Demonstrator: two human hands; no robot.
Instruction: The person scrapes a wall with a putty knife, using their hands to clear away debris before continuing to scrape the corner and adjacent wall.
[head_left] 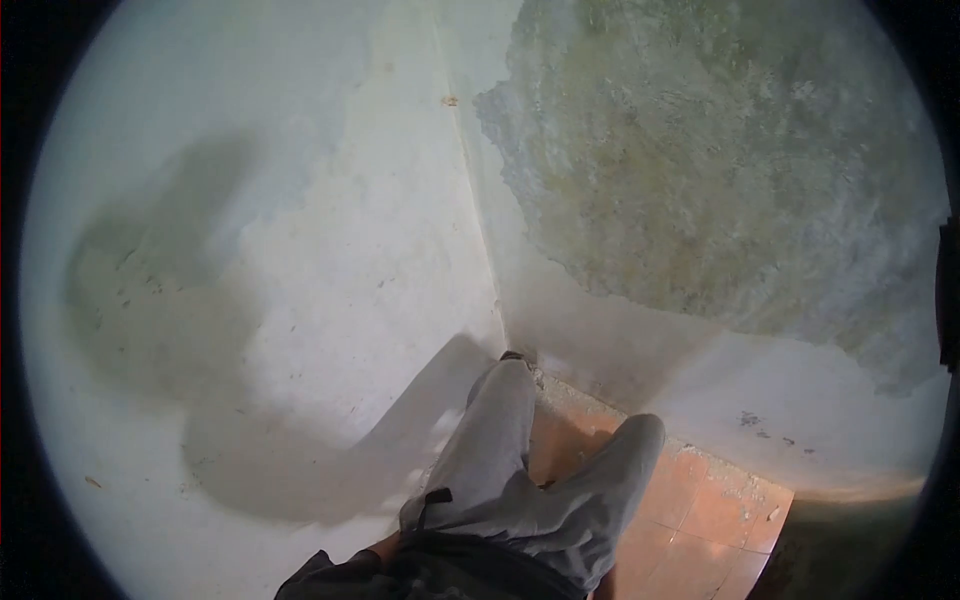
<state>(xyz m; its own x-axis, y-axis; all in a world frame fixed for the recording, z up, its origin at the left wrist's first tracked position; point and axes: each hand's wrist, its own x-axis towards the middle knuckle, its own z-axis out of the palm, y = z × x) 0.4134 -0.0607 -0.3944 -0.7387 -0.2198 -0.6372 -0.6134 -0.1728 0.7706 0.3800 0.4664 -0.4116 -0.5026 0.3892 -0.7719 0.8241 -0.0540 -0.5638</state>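
Note:
A small strip of skin at my left wrist [385, 547] shows between a dark sleeve [335, 578] and my grey trousers [480, 440]. The fingers of that hand are hidden beside my hip, so what they hold or touch cannot be made out. My right hand is out of the picture. Both my legs point into a corner between two whitish walls. On the right-hand wall [800, 395] a large, rough, grey-green patch [690, 160] with a ragged edge covers the upper part.
Orange floor tiles [690, 500] lie under my legs, with pale crumbs [725, 470] along the wall's foot. The left-hand wall [370, 270] carries my shadow and a few small marks. A dark area [840, 550] begins past the tiles' edge at lower right.

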